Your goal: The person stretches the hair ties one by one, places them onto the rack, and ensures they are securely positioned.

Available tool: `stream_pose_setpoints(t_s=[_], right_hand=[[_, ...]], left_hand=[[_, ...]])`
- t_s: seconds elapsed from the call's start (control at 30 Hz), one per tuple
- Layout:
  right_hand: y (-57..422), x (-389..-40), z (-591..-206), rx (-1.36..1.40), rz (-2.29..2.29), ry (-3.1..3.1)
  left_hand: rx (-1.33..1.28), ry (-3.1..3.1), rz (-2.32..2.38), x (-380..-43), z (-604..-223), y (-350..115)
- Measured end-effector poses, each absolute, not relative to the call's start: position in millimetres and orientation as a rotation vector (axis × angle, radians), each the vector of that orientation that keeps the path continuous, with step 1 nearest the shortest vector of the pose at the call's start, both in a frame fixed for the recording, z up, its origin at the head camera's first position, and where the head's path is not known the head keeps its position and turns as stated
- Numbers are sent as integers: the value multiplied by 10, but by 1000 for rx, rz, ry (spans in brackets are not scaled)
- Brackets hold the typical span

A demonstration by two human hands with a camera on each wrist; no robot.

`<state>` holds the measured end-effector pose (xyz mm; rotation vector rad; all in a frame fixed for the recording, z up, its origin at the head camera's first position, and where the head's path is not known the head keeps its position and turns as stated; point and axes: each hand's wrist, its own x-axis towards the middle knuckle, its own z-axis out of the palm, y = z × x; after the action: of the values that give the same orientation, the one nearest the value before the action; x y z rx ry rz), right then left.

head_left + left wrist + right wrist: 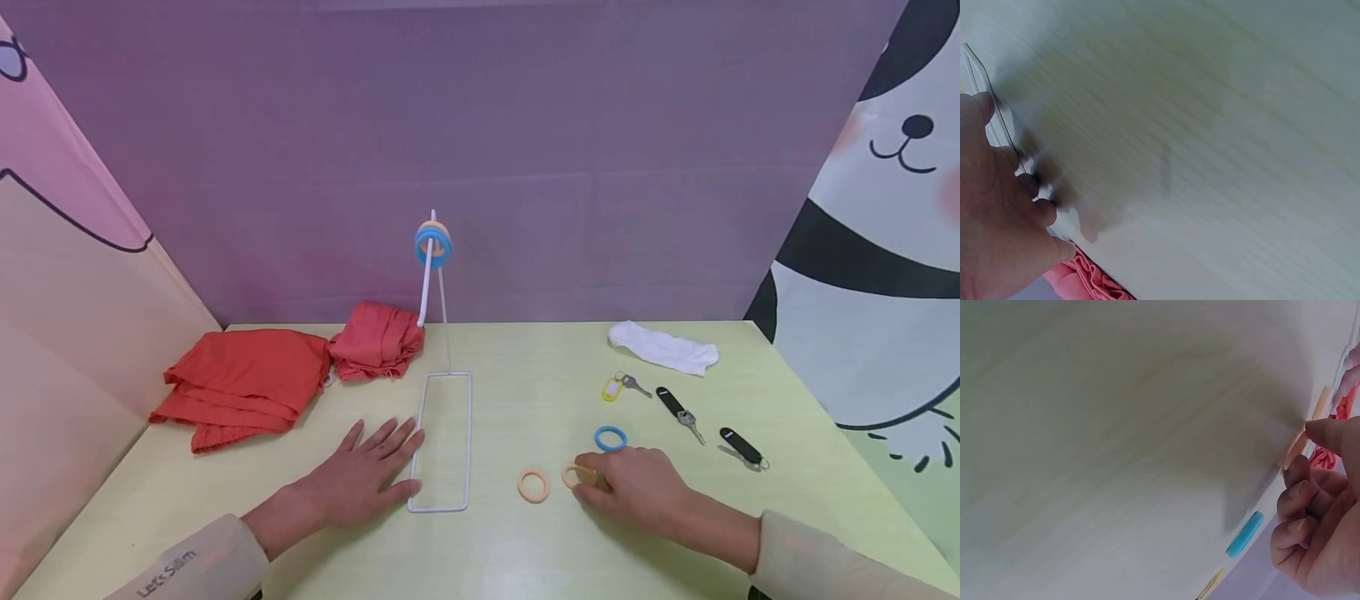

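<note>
My left hand [367, 477] lies with its fingers spread at the left side of a white wire stand [468, 442], fingertips and thumb touching its rectangular base. In the left wrist view the fingers [1007, 156] meet the white base rod. From the stand's raised arm hang blue rings [442, 257] and a tan ring. My right hand [637, 492] pinches a tan wooden ring [567, 476] between thumb and forefinger, low over the table. A second tan ring [533, 497] lies just left of it, and a blue ring [600, 442] lies just beyond the fingers.
Folded red cloths [247, 375] lie at the back left. Toward the right are a key with a yellow tag [612, 388], a key with a black tag [669, 402], another black tag [741, 446] and a white cloth [663, 347]. A purple curtain [525, 167] hangs behind the table.
</note>
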<state>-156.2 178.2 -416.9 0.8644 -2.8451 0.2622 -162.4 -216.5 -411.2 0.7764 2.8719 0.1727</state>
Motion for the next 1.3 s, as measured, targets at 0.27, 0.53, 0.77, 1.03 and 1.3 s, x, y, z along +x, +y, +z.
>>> stream_pose_setpoints(t_s=[0.27,0.53,0.77,1.03,1.3], right_hand=[[1768,-1582,-4225,910,191,-2726],[1752,-1577,-4159,904,195,-2601],[1656,-1634,-3804,941,254,-2325],[1291,-1581,-2988,1026,365,-1937],[795,-1418,-2403,1108,325,-1676]], left_hand=[[756,2863,170,-1627,-4114,-2166],[756,2869,171,-1618,-4111,-2159],[753,2863,173,-1617,-4100,-2159],[745,2850,191,-1612,-4090,-2166],[739,2856,198,-1610,-4085,-2162]])
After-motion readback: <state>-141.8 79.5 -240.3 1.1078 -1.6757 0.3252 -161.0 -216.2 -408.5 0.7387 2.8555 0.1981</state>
